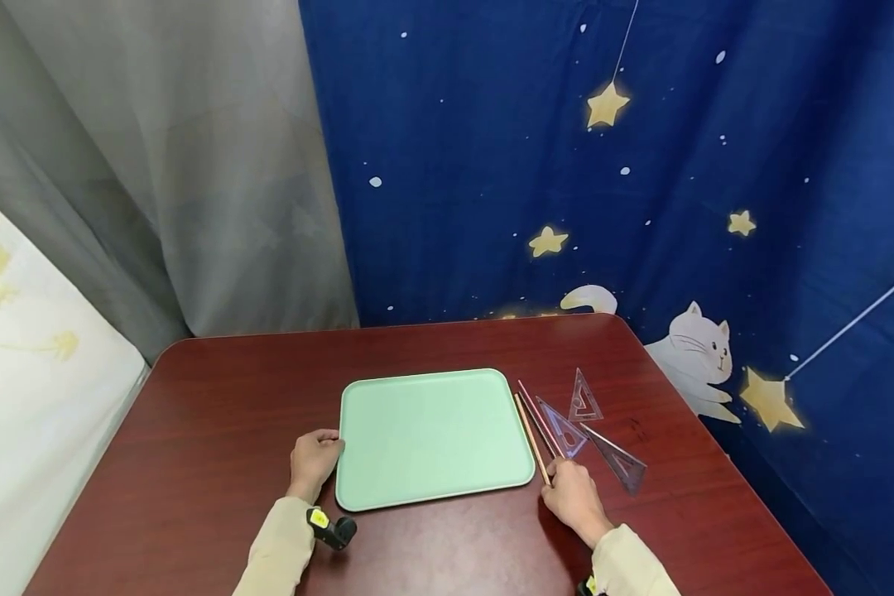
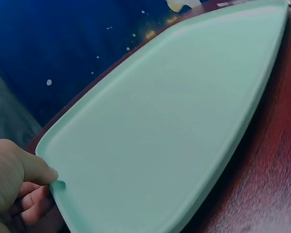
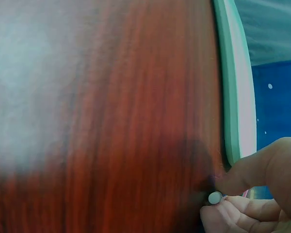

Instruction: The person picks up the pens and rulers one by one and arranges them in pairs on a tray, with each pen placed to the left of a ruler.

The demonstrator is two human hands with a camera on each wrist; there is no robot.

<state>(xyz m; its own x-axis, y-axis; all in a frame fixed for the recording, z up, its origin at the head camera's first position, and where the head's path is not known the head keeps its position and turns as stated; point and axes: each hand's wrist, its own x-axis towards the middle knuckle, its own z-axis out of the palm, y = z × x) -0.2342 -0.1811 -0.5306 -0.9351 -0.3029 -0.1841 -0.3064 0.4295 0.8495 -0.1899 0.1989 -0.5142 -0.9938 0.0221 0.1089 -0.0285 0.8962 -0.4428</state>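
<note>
Reddish table [image 1: 447, 550], green tray [image 1: 434, 439] atop, long axis side-to-side.

Tray [image 1: 432, 439]: looks like plastic, smooth, mostly matt. Table [image 1: 216, 430]: wood-grain surf., glossy, hazy reflections. Set squares [image 1: 629, 473]: see-thru plastic, smooth, tinted. Tan stick [image 1: 531, 437]: smooth; wood vs plastic, can't tell. Blue curtain [image 1: 477, 124] & grey curtain [image 1: 231, 165]: cloth, matt, soft folds. Sleeve [image 1: 279, 542]: matt cloth.
</note>
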